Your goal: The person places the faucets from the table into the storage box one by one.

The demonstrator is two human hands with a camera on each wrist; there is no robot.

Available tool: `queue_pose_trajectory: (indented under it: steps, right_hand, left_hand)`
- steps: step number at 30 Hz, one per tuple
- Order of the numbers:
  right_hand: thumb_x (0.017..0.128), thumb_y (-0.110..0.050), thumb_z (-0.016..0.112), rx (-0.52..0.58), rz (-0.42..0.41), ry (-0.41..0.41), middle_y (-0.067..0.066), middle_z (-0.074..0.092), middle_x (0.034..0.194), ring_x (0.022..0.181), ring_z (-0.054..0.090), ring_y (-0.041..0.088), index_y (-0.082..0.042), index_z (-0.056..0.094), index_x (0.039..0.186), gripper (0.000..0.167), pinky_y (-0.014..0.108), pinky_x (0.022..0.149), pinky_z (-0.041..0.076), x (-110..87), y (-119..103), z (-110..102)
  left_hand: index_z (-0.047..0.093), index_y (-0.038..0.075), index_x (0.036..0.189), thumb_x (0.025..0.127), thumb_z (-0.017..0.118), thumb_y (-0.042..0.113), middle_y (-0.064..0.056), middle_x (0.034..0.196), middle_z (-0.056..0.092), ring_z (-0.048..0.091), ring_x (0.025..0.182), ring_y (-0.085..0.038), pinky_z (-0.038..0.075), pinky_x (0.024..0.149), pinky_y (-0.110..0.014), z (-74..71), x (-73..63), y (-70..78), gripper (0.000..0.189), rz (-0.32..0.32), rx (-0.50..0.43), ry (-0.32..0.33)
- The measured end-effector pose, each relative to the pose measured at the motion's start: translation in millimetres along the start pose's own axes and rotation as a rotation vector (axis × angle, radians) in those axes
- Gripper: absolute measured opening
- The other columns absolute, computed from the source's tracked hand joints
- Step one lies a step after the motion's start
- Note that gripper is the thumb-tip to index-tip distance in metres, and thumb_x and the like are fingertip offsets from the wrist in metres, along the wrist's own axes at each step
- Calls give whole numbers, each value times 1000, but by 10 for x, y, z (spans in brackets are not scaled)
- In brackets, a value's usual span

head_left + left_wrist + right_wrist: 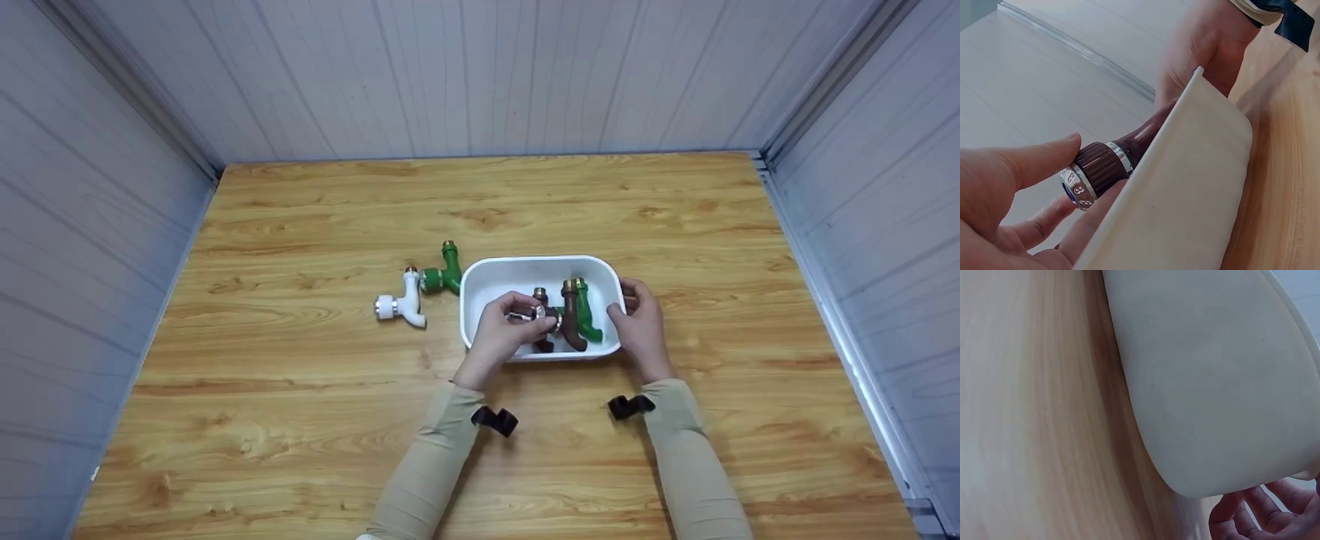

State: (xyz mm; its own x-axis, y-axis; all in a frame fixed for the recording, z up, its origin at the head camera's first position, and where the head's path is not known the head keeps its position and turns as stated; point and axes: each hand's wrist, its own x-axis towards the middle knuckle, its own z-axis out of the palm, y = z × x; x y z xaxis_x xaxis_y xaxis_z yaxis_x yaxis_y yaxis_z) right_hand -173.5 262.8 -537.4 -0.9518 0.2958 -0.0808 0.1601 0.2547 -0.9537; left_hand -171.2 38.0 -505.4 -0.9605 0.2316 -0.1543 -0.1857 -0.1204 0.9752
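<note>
My left hand [500,330] reaches over the front rim of a white plastic tub [487,271]. Between its thumb and fingers it holds the ribbed knob of a brown tap [1100,167], which has chrome rings. The tap's far part is hidden behind the tub wall in the left wrist view. With the thumb at the rim and the fingers outside, my right hand [641,330] grips the tub's right end. Inside the tub, another brown tap [571,319] lies beside a green tap [585,311], partly covering it.
Left of the tub, a white tap [409,301] lies on the wood-grain table [300,352]. Another green tap [451,270] lies close against the tub's left side. Pale panel walls [495,82] stand at the back and both sides.
</note>
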Motion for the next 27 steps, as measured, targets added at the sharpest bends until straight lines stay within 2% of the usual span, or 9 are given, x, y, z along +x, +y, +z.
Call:
queue_pose_trajectory:
  steps: [3,4,10,11,16,22,27]
  right_hand:
    - [87,6,55,11,-7,-1,22,56,120,106,54,32,5,50,130,43,33,88,47,-10,-8,-2]
    - [87,6,55,8,-9,1,21,56,119,106,54,31,4,50,130,43,32,87,47,-10,-6,-2]
    - [87,7,55,7,-25,1,23,56,118,105,55,32,6,50,129,42,29,86,46,-32,-41,-7]
    - [87,7,55,10,-25,-1,23,56,119,105,54,32,6,50,128,42,29,86,46,-29,-35,-7]
    - [87,6,55,4,-19,2,21,56,119,105,54,30,5,50,129,43,28,85,47,0,19,-3]
    - [87,6,54,-5,-20,3,21,56,119,104,54,30,5,50,129,43,31,86,47,1,11,-3]
    - [86,5,55,-15,-15,10,19,56,118,104,54,28,3,50,129,43,34,88,47,-7,5,2]
  left_hand:
    - [61,-4,96,73,82,3,-9,88,60,61,71,-14,57,66,-27,0,6,-7,32,12,41,3]
    - [61,-6,97,74,81,3,-11,89,61,61,71,-14,57,66,-26,5,-12,33,32,8,50,-2]
    - [61,-7,98,73,82,4,-14,90,63,60,73,-14,54,66,-23,9,9,12,34,18,126,0]
    - [62,-5,96,73,83,5,-11,88,63,60,73,-14,54,65,-23,8,32,-33,33,23,133,6]
    - [63,-2,94,72,83,4,-7,85,63,60,74,-14,56,64,-26,29,34,-22,30,22,174,20]
    - [64,-1,94,71,85,8,-8,85,63,60,75,-16,56,63,-25,60,35,-7,32,19,256,30]
    - [65,0,92,70,86,10,-8,83,64,59,75,-17,51,63,-22,81,37,-16,31,45,335,32]
